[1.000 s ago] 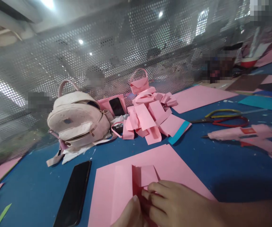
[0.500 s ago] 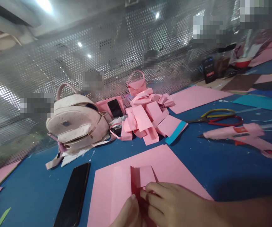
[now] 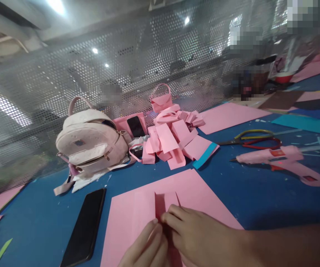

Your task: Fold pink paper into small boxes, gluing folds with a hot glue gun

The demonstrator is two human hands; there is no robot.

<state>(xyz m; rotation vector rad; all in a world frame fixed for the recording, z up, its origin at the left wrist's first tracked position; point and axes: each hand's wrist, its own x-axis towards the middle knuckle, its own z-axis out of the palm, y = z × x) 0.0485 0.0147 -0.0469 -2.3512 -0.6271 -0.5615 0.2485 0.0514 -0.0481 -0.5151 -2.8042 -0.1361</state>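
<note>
A folded piece of pink paper [image 3: 144, 207], with creased flaps standing up along its middle, lies on a larger pink sheet [image 3: 186, 181]. My left hand [image 3: 146, 246] is closed at the near end of the left flap, its thumb and fingertips pinching the edge. My right hand [image 3: 197, 233] comes in from the right, fingers curled over the right-hand flap and almost touching the left fingertips. The near end of the folded paper is hidden under both hands.
A black phone [image 3: 84, 226] lies to the left. A pink glue gun [image 3: 277, 159] and scissors [image 3: 250, 139] are on the right. Behind the sheet are a heap of pink paper pieces [image 3: 171, 137] and a pale backpack [image 3: 90, 141]. A perforated metal screen [image 3: 137, 70] stands at the back.
Both hands have shifted slightly up along the fold, and more of my left hand shows. The fingertips have drawn closer together, and the upright flaps have changed angle a little.
</note>
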